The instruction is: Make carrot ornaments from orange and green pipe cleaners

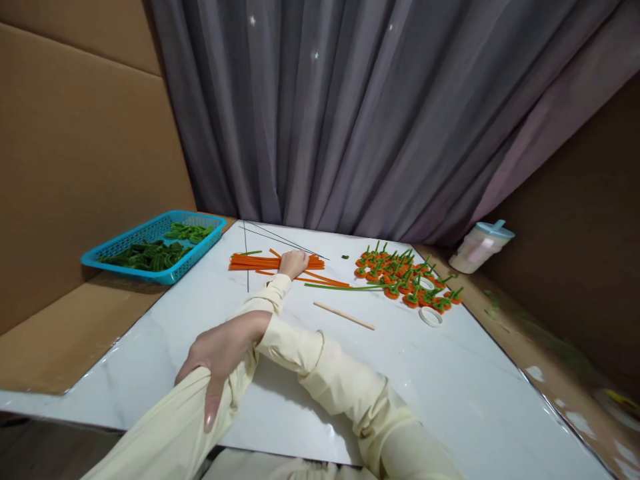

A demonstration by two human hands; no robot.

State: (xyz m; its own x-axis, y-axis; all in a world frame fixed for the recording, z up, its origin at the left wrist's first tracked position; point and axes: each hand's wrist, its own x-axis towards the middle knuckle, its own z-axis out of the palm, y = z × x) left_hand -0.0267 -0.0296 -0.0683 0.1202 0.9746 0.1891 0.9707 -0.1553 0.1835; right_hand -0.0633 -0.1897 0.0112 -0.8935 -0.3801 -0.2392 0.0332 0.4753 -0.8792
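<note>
My left hand reaches out over a bundle of orange pipe cleaners, its fingers curled down onto them; the fingertips are hidden. My right hand crosses over and is closed round the cream sleeve of my left forearm, thumb on top. A few loose orange pipe cleaners lie just in front of the bundle. Near them runs a long green pipe cleaner. A thin wooden stick lies closer to me.
Several small orange pieces with green stems crowd the table's right side, beside a white ring. A blue basket with green leaf shapes stands left. Thin dark wires lie behind the bundle. A lidded cup stands far right.
</note>
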